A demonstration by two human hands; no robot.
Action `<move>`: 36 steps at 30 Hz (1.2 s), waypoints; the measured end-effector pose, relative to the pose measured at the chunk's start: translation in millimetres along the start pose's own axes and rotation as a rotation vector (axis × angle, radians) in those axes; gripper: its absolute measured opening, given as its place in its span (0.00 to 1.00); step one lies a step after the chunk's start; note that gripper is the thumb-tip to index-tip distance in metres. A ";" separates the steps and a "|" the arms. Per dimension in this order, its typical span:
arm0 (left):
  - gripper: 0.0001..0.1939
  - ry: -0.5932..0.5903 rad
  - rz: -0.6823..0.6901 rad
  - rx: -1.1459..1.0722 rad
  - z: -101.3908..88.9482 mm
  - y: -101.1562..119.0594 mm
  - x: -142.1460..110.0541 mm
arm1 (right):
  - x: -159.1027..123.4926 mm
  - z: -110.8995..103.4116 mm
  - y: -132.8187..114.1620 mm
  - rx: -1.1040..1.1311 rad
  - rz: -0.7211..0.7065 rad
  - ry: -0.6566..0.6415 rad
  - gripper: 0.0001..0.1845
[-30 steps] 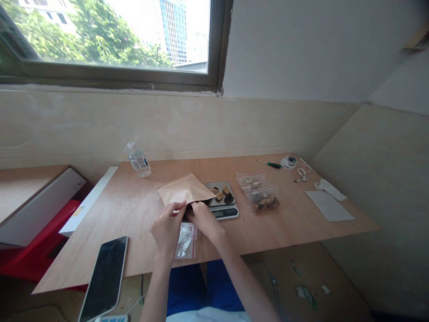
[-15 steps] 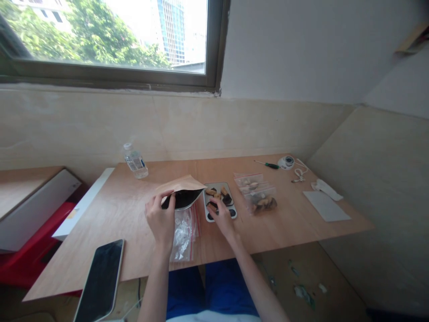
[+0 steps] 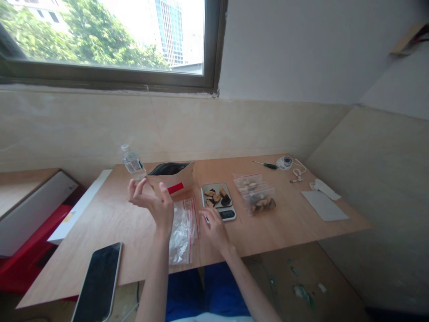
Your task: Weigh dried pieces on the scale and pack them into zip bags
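My left hand (image 3: 152, 201) is raised above the table with fingers spread, holding nothing, just in front of a brown paper pouch (image 3: 172, 177) that stands upright with its dark mouth open and a red label on its front. My right hand (image 3: 214, 227) rests low on the table with fingers apart, close to a small kitchen scale (image 3: 219, 200) carrying several brown and dark pieces. Between the hands lies a pile of empty clear zip bags with red seals (image 3: 182, 228).
Filled zip bags (image 3: 256, 193) lie right of the scale. A water bottle (image 3: 132, 161), a green screwdriver (image 3: 266, 165), a small round device (image 3: 283, 162) with white cord and grey sheets (image 3: 324, 205) sit further off. A phone (image 3: 98, 281) is at front left.
The pouch, held tilted open by my left hand, now stands upright further back and my left hand has let go. My right hand moved from the pouch to the scale, then drew back.
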State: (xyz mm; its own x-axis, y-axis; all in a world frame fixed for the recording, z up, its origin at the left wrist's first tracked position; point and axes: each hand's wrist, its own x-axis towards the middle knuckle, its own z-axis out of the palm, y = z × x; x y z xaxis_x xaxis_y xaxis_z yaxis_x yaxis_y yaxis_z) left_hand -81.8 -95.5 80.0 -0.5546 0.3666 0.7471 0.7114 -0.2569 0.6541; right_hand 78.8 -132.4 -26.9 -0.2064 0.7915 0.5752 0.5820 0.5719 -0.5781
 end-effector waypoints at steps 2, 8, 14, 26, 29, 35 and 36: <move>0.20 -0.018 0.003 -0.027 -4.5 0.6 -13.8 | -10.9 7.5 -14.3 0.038 0.020 -0.048 0.14; 0.07 -0.491 -0.112 -0.064 -27.6 -21.7 -61.2 | -32.2 24.4 -27.8 0.124 0.134 -0.119 0.13; 0.11 -0.882 -0.211 -0.028 -51.3 -65.0 -118.5 | -42.6 24.3 -26.7 0.165 0.183 -0.106 0.14; 0.08 -0.901 -0.231 -0.033 -57.6 -66.8 -124.4 | -47.1 22.4 -26.9 0.199 0.294 -0.070 0.14; 0.10 -0.881 -0.284 -0.039 -58.2 -59.9 -121.1 | -47.2 26.8 -29.7 0.223 0.360 -0.042 0.12; 0.13 -0.884 -0.345 -0.028 -61.9 -54.4 -118.3 | -45.3 33.5 -33.1 0.269 0.431 -0.033 0.09; 0.14 -0.887 -0.341 -0.018 -62.3 -53.5 -117.7 | -45.4 33.7 -33.3 0.268 0.427 -0.034 0.10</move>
State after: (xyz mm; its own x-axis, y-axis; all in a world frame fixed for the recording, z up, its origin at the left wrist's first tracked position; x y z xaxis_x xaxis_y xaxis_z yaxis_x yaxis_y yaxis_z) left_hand -81.4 -180.7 -35.6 -0.1956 0.9679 0.1576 0.5606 -0.0215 0.8278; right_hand 42.2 -180.1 -53.3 -0.0224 0.9709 0.2383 0.3990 0.2272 -0.8883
